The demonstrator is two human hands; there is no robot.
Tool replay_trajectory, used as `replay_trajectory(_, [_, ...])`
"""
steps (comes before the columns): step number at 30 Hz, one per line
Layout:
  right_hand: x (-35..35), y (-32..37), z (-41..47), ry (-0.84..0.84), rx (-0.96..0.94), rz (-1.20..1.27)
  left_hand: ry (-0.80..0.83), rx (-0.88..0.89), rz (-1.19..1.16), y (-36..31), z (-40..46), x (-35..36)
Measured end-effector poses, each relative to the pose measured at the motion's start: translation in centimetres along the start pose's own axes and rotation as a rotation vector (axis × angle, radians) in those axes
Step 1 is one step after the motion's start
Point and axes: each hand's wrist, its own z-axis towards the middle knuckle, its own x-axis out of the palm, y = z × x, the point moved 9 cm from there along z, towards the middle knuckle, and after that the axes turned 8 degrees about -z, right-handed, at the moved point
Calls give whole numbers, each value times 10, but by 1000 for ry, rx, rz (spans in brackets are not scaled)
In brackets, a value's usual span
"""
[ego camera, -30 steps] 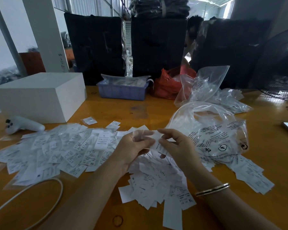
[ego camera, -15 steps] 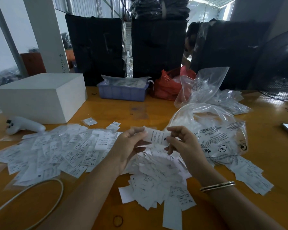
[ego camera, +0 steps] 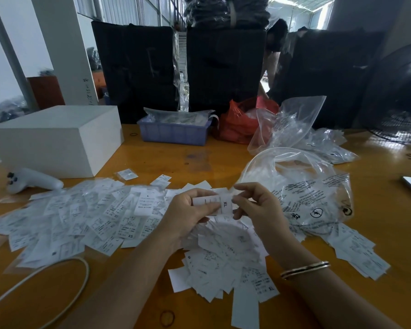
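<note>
Both of my hands meet over the middle of an orange table. My left hand grips a small stack of white size labels; the top one reads XL. My right hand pinches the right end of that stack with thumb and fingers. A bangle sits on my right wrist. Under my hands lies a loose heap of white labels. A wider spread of labels covers the table to the left.
A white box and a white controller stand at the left. A blue tray, a red bag and clear plastic bags lie behind and to the right. A white cable curves at front left. A fan stands far right.
The stack of labels has turned in my hands, so the XL print now faces the camera. Both hands stay over the same heap. The camera has shifted slightly.
</note>
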Motion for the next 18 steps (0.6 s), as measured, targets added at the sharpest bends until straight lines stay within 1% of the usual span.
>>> replay_trajectory(3, [5,3,-2,36,-26,-58,24,-12,71,3,-2,4])
replay_trajectory(5, [3,6,-2,9,-58,-88,13,-7,67,2,-2,4])
replay_trajectory(6, [-3,9,-1,-47,-95,-124,-12,6,43,0,-2,1])
replay_trajectory(8, [-25,22,3,-229,-224,-259,-113,42,32,-5,0,-13])
replay_trajectory(10, [-49,37,6,-405,-348,-421,-237,79,120,-10,1,-31])
replay_trajectory(11, [-59,38,9,-457,-361,-491,-294,106,194,-13,1,-39])
replay_trajectory(13, [-77,29,21,-495,-298,-656,-378,186,363,-23,1,-49])
replay_trajectory(14, [-84,18,27,-482,-222,-759,-400,222,433,-27,1,-53])
replay_trajectory(16, [-91,-11,38,-375,-5,-994,-426,249,554,-29,3,-59])
replay_trajectory(18, [-88,-38,43,-212,187,-1220,-449,232,658,-26,6,-66])
